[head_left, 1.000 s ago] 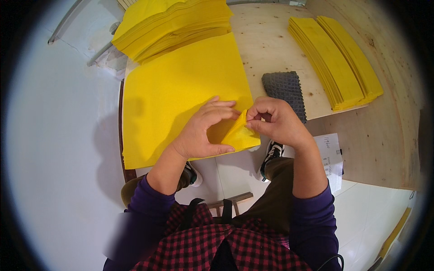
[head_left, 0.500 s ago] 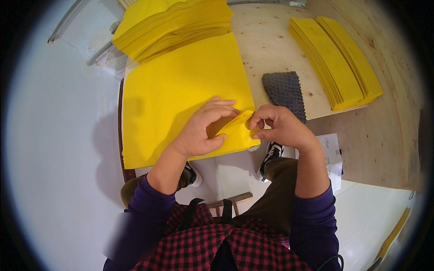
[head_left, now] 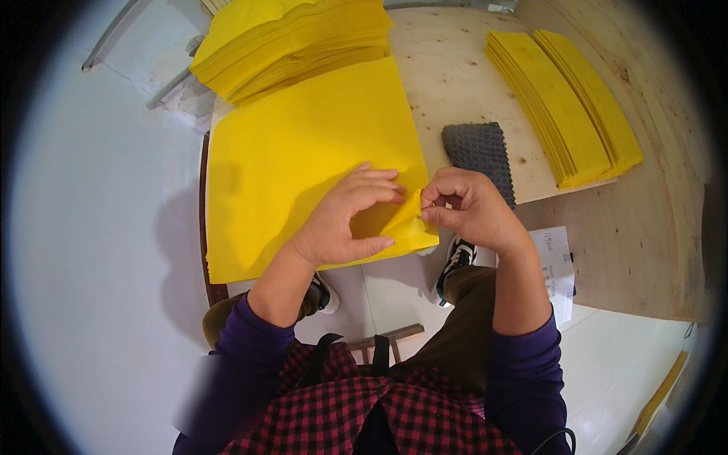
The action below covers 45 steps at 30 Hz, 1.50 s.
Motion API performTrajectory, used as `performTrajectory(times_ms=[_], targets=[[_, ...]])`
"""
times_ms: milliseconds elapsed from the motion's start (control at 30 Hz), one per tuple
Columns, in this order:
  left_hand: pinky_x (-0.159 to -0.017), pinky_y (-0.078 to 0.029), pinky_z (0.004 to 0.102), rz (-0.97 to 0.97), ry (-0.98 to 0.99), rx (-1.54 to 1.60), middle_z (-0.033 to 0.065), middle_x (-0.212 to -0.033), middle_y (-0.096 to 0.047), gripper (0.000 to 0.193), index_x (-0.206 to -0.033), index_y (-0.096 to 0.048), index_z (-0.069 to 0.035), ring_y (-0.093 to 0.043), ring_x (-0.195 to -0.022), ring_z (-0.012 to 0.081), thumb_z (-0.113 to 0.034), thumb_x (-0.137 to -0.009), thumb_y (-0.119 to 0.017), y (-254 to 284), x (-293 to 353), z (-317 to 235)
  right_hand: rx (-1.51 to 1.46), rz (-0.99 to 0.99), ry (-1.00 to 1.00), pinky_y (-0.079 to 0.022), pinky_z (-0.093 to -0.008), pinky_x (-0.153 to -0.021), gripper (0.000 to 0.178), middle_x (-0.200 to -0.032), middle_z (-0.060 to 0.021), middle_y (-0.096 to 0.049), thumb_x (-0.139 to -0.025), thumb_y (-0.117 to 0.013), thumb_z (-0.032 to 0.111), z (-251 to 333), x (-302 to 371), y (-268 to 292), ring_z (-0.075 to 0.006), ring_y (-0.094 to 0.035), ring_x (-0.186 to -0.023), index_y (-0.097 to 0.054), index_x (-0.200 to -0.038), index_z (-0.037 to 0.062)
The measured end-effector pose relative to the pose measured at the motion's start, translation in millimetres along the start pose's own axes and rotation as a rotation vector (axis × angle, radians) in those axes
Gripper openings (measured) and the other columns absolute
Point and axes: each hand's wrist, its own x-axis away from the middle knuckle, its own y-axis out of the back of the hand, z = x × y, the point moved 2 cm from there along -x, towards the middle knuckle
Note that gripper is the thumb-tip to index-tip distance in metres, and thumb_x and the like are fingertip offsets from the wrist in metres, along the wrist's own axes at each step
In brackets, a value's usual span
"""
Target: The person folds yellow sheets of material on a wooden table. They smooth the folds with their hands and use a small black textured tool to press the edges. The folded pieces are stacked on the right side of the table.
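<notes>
A broad stack of yellow fabric-like sheets (head_left: 303, 152) lies in front of me, its near right corner under my hands. My right hand (head_left: 470, 208) pinches a raised fold (head_left: 406, 216) of yellow sheet at that corner between thumb and fingertips. My left hand (head_left: 334, 216) rests on the stack just left of the fold. Its fingers are apart and curved, the thumb toward me, and the fingertips come close to the fold without gripping it. How many layers the fold has I cannot tell.
Behind the stack rises a taller pile of yellow sheets (head_left: 303, 45). A dark grey textured cloth (head_left: 479, 155) lies right of my hands on the wooden table (head_left: 432, 68). Two piles of narrow folded yellow strips (head_left: 546, 106) lie farther right. A white paper (head_left: 555, 265) hangs below the table edge.
The fold at the corner now stands more upright, pinched in my right hand, which has risen slightly. My left hand has shifted a little to the right and stays spread.
</notes>
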Motion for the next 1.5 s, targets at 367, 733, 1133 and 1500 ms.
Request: performTrajectory(times_ms=[367, 733, 1133, 1500], targets=[[-0.114, -0.026, 0.0496, -0.018, -0.012, -0.006, 0.0117, -0.118, -0.055, 0.042, -0.106, -0.056, -0.006, -0.048, -0.125, 0.0333, -0.010, -0.067, -0.073, -2, 2, 3, 0.036, -0.086, -0.042, -0.043, -0.0206, -0.070, 0.021, -0.089, -0.0007, -0.054, -0.077, -0.072, -0.003, 3, 1, 9, -0.0081, -0.052, -0.078, -0.063, -0.096, 0.0013], [-0.113, -0.028, 0.0498, -0.074, -0.061, 0.021, 0.0102, -0.114, -0.055, 0.036, -0.103, -0.057, -0.009, -0.048, -0.125, 0.0328, -0.005, -0.069, -0.070, -2, 3, -1, 0.330, -0.073, 0.199, -0.022, -0.0368, -0.116, 0.104, -0.156, -0.0154, -0.026, -0.064, -0.084, 0.022, -5, 1, -1, -0.0291, -0.025, -0.145, -0.028, -0.150, 0.0089], [-0.110, -0.029, 0.0501, -0.086, -0.076, -0.056, 0.0092, -0.115, -0.057, 0.033, -0.102, -0.060, -0.009, -0.047, -0.126, 0.0321, -0.006, -0.071, -0.072, 0, 2, -9, 0.253, -0.103, 0.129, -0.021, -0.0359, -0.116, 0.119, -0.158, -0.0220, -0.013, -0.067, -0.086, 0.029, -18, 5, -21, -0.0338, -0.017, -0.146, -0.008, -0.153, 0.0023], [-0.108, -0.033, 0.0510, -0.035, 0.048, -0.205, 0.0109, -0.109, -0.059, 0.026, -0.100, -0.062, -0.006, -0.051, -0.117, 0.0324, -0.010, -0.075, -0.069, -3, 6, -20, 0.461, -0.148, 0.313, -0.026, -0.0484, -0.115, 0.066, -0.131, -0.0117, -0.059, -0.066, -0.081, 0.003, -7, -5, -31, -0.0287, -0.050, -0.130, -0.059, -0.128, 0.0108]])
